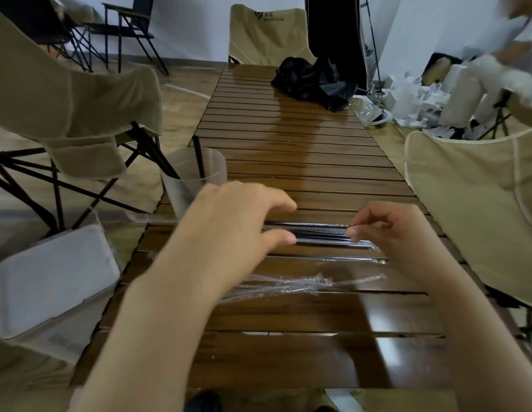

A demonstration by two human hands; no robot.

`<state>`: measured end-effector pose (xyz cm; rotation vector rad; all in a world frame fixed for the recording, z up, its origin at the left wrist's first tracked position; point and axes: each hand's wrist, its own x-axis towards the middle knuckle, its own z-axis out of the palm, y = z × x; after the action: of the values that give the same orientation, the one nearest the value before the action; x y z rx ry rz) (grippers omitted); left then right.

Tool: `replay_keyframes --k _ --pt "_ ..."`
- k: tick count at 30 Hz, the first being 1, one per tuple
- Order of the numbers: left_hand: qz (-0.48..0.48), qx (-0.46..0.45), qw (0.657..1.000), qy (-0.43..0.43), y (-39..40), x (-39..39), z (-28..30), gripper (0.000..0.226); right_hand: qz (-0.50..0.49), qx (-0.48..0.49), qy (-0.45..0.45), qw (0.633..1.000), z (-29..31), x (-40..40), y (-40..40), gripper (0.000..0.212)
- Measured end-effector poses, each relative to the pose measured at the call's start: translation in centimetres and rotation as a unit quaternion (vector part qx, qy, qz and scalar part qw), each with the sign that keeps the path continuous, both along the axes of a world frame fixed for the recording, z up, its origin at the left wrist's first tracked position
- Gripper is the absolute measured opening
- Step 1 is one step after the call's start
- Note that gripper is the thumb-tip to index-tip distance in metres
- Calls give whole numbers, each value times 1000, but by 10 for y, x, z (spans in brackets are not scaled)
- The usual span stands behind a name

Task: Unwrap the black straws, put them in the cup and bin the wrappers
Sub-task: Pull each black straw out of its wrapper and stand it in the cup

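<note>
**Straws: mid-batch, risk = dropped straw / wrappers drifting off desk**

Wrapped black straws lie in a loose row across the slats, between both hands, w/ one more wrapped straw just nearer the person. Empty clear wrappers are piled nearer still, not binned yet. Cup sits at the left desk edge, w/ two unwrapped straws already standing in it. Bin, lid shut, is on the floor just left of the desk.

Risks, my read:
- Straws lie along the slat gaps, so a nudge could roll one away or wedge it in a gap.
- Wrapper film is thin and slick. Pinch may slip, or the film may tear partway and leave a sleeve on the straw.
- Wrappers are light, so a forearm sweep could push them off the near edge.
- Cup is tall, light and right at the edge. A reach w/ the left arm could tip it, and the straws lean outward.
- Bin lid is down, so it needs a free hand before dumping.

Hands:
- Left hand: fingers curled over the left ends of the straws, thumb underneath. Looks like it's gripping the bunch, though the contact is blurred.
- Right hand: thumb + forefinger pinching the right tip of the top straw/wrapper, other fingers loosely curled.
</note>
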<state>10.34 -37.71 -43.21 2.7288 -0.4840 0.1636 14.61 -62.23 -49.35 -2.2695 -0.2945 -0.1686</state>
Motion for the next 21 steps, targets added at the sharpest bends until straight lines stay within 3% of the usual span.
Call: replay_keyframes --k 10,21 --pt "13 -32 999 10 16 13 -39 25 15 43 27 999 4 -5 7 9" --pt "87 -75 993 35 49 17 -39 11 -6 9 11 1000 1 -4 -12 8"
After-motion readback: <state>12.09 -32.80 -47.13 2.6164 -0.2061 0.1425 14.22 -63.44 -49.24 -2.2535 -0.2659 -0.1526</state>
